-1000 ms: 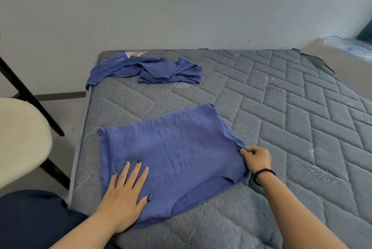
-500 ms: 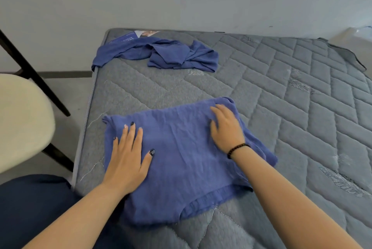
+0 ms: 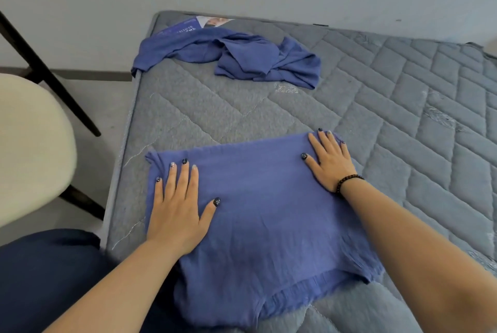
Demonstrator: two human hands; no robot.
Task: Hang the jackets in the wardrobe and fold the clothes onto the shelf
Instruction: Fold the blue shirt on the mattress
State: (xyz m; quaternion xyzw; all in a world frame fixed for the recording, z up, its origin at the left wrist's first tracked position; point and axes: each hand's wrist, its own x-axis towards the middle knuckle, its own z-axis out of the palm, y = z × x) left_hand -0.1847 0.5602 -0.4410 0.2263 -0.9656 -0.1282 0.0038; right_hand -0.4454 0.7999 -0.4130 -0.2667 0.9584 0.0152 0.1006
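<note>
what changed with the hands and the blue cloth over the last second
The right hand let go of the blue garment's right edge, which it had pinched, and moved up to lie flat on the far right corner. The left hand stayed flat on the garment's left side. The crumpled blue garment stayed at the mattress's far end.

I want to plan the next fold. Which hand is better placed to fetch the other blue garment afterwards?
Probably right. The right hand rests at the folded garment's far corner, nearer the crumpled garment; the left hand lies lower.
</note>
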